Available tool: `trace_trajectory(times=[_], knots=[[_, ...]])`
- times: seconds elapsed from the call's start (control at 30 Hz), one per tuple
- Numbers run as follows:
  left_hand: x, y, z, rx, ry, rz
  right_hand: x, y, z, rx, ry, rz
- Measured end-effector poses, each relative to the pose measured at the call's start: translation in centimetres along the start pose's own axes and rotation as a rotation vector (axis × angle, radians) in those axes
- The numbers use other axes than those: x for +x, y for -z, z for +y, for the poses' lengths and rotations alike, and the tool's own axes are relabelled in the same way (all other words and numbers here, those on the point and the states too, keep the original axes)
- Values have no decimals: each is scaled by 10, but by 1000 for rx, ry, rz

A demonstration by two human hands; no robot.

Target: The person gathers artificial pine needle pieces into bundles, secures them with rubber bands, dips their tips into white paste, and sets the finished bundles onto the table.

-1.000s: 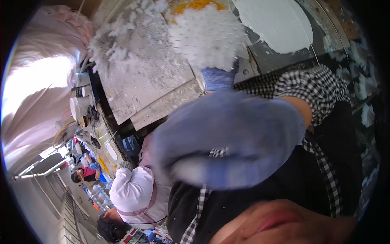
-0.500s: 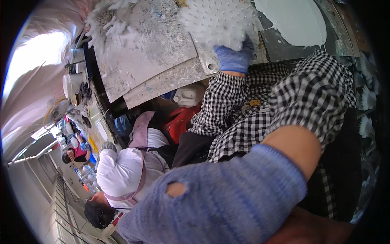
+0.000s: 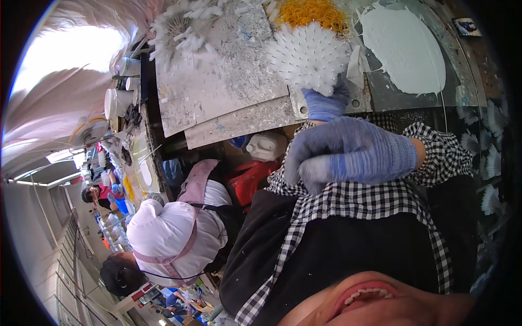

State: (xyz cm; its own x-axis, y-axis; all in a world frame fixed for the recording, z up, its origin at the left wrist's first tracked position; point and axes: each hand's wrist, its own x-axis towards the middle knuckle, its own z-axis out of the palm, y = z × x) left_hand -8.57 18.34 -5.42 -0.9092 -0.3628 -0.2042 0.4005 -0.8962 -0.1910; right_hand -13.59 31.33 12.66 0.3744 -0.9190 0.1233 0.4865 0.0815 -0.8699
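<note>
Seen from the head camera, at a cluttered work surface: a white spiky dome [image 3: 310, 57], at upper centre, just in front of a heap of orange loops [image 3: 321, 15] and partly overlapping it in view. Tucked against the dome's near edge: the blue-gloved left hand [image 3: 327, 104], with fingers mostly hidden by the spikes. Impossible to tell from this angle whether clenched or merely propping from beneath.

Nearer the camera and crossing in from the right: the blue-gloved right hand [image 3: 353, 152], apart from the dome, above the black-and-white checked apron [image 3: 353, 201]. Bent at the fingers, with thumb alongside, and blurred toward the tips; not possible to tell whether pinching anything.

To the right of the dome: a white strip [image 3: 356, 66], then a broad pool of white paste [image 3: 402, 49] spread on a dark plate [image 3: 383, 96]. To the left: a spattered grey board [image 3: 217, 81], with a blurred white bristly cluster [image 3: 176, 32] at its far corner. Below the board's near edge: a white jug [image 3: 266, 145] and, just beside it, a red item [image 3: 250, 176].

At lower left, bent toward a neighbouring surface: a co-worker [image 3: 174, 233] in a white top and mauve apron. Farther back: another person [image 3: 103, 193], near a blue container [image 3: 121, 206]. Lined up at far left: white buckets [image 3: 117, 103]. Along the right rim: white fan-shaped pieces [image 3: 492, 163], against a dark background.
</note>
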Motion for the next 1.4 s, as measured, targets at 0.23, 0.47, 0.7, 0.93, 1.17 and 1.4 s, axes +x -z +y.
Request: trace_trajectory(times=[0.23,0.47,0.7,0.93,1.17,1.4], knots=[[6,12,3,380,-93,-10,-32,17,12,-52,-49,242],[4,9,39,810,-189,29,-78,41,3,-259,49,543],[-6,-49,45,974,-234,177,-94,65,-28,-544,201,869],[1,-62,65,950,-41,-116,-54,107,-29,-887,159,715],[17,-87,64,1021,72,-184,-27,120,-17,-1216,-224,482],[41,-91,77,1043,180,-202,-19,133,-18,-1204,-287,451]])
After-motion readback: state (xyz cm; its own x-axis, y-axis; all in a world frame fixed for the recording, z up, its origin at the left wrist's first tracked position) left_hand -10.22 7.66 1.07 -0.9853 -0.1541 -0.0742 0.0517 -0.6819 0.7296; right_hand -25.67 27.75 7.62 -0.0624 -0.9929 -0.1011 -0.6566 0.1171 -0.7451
